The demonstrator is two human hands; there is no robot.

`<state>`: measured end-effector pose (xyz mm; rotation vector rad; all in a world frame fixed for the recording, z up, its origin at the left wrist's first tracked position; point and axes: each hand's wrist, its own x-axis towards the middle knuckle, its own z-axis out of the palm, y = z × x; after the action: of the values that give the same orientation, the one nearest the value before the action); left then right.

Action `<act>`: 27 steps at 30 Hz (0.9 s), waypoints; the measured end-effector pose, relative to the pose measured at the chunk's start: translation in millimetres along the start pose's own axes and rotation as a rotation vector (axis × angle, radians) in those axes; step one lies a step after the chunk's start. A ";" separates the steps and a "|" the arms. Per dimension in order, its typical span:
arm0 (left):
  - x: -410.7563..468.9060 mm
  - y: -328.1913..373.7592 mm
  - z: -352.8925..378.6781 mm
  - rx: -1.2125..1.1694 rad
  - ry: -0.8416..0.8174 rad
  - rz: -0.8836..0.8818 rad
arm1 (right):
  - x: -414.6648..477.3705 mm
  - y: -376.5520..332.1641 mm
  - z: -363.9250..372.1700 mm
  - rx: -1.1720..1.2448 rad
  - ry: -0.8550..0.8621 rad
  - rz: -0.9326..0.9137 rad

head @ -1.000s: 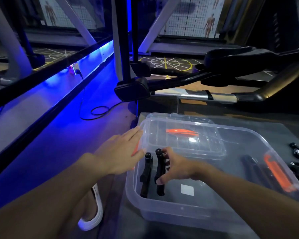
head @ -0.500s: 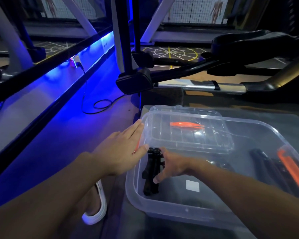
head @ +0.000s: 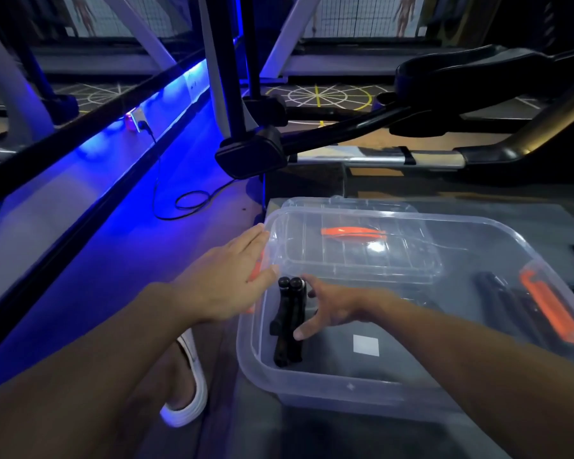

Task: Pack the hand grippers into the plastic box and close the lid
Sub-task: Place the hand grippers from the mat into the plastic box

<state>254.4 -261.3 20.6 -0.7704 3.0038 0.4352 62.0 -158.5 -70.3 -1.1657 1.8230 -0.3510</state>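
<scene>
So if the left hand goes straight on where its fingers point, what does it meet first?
Probably the plastic box, at its far left corner, just past the left hand; depth is unclear.

White slipper (head: 188, 410), black exercise machine (head: 249, 154) beyond.
</scene>
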 end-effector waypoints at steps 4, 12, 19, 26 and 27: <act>11.9 15.4 -13.8 -0.077 0.131 0.032 | -27.7 4.5 -20.3 0.016 0.046 0.010; 46.9 118.7 -18.6 -0.242 0.252 0.280 | -139.9 30.8 -73.6 -0.025 0.496 -0.098; 50.2 238.1 24.7 -0.237 0.165 0.541 | -255.2 109.1 -111.7 0.027 0.991 -0.040; 64.6 326.3 81.5 -0.045 0.036 0.598 | -321.5 232.8 -81.6 0.083 0.995 0.289; 67.4 330.8 87.6 -0.017 0.037 0.589 | -325.3 245.4 -74.3 0.095 0.987 0.325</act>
<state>33.4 8.5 18.5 0.1316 3.2179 0.4494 -94.1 220.6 -11.7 -0.6163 2.7444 -0.9176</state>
